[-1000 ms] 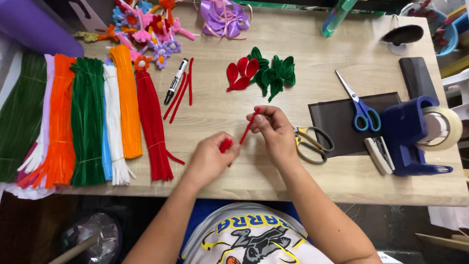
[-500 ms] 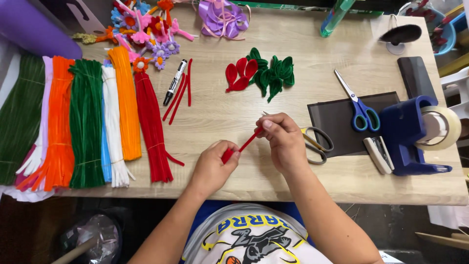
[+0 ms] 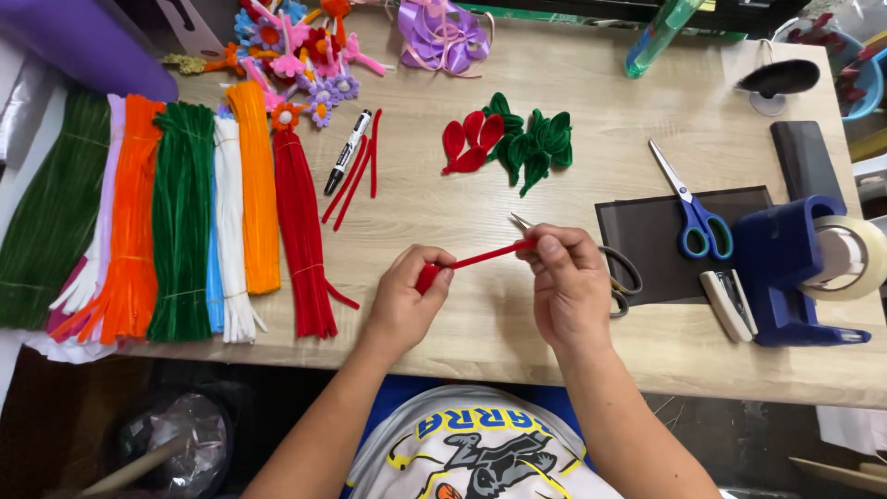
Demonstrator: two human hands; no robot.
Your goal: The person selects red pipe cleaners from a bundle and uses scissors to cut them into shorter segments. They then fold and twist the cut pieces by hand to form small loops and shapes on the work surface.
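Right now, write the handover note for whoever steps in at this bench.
Left hand: pinches one end of a red pipe cleaner.
Right hand: pinches the other end, held level above the table.
Nearby: grey-handled scissors under the right hand, red bundle to the left.
Done: red petals and green leaves lie shaped.
Left: this stem is unshaped.

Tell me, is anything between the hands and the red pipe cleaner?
Nothing visible. The left hand grips one end of the red pipe cleaner and the right hand pinches the other end, above a bare part of the wooden table.
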